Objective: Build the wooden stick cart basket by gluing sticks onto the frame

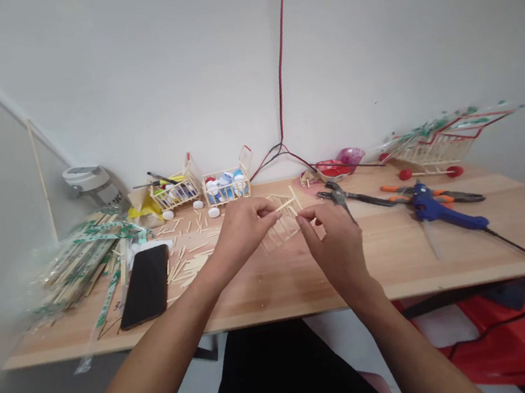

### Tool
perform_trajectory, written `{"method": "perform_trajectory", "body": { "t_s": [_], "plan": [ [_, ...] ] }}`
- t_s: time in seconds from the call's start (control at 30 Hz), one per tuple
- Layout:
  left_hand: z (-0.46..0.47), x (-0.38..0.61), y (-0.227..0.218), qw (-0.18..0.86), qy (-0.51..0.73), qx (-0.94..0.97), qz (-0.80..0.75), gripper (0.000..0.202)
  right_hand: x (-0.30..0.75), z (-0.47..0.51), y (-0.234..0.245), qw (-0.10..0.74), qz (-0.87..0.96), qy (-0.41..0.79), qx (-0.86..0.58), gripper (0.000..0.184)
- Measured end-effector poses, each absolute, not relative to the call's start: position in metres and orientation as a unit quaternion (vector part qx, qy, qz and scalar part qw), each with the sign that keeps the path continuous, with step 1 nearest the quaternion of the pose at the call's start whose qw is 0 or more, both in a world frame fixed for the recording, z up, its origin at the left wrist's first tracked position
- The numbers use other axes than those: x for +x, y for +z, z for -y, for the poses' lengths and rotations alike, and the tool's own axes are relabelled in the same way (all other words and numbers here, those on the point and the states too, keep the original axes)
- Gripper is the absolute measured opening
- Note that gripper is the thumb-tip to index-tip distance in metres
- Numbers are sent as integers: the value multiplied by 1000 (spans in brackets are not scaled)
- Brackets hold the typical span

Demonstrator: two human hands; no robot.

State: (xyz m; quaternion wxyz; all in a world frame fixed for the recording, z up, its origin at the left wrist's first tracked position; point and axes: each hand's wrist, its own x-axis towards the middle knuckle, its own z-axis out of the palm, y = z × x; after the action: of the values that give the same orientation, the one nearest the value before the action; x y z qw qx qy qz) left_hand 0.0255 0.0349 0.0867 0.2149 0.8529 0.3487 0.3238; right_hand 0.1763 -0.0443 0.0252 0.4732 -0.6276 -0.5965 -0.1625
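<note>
**A:** What lies at the far left of the bench (394, 257)?

**B:** Bundles of wooden sticks (79, 263) in green-printed plastic wrap, then a black smartphone (145, 286) lying face up. Loose sticks (185, 266) are scattered just beside it.

**A:** And behind those, against the wall?

**B:** Two small stick-built cribs (176, 191) (226, 185) stand side by side, both filled with bottle caps (blue, white and red, as far as they can be made out). A few white caps (214, 212) lie loose in front of them.

**A:** Where are the person's hands?

**B:** Mid-bench, raised above it. The left hand (242, 231) pinches a thin craft stick (285, 205) between thumb and fingers, clamped on it firmly. The right hand (335, 238) comes in from the other side, thumb and forefinger close together near the stick's far end, though whether they grip it cannot be told.

**A:** What sits under them?

**B:** A lattice stick frame (280, 229) rests on the bench just beyond the hands, right below the held stick.

**A:** And further right?

**B:** Black-handled pliers (339, 196) lie close to the right hand, then orange-handled pliers (435, 196) partly under a blue glue gun (446, 209). Behind them is a stick cart (433, 150) with red wheels (454, 171), leaning on plastic wrap.
</note>
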Motion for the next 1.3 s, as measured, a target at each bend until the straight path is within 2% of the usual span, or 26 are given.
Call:
{"method": "perform_trajectory", "body": {
  "t_s": [0.83,1.3],
  "plan": [
    [-38,25,87,216,322,856,-343,15,171,35,24,476,592,-142,-635,11],
    [-38,24,87,215,320,856,-344,14,168,33,23,475,576,-172,-643,10]
  ]
}}
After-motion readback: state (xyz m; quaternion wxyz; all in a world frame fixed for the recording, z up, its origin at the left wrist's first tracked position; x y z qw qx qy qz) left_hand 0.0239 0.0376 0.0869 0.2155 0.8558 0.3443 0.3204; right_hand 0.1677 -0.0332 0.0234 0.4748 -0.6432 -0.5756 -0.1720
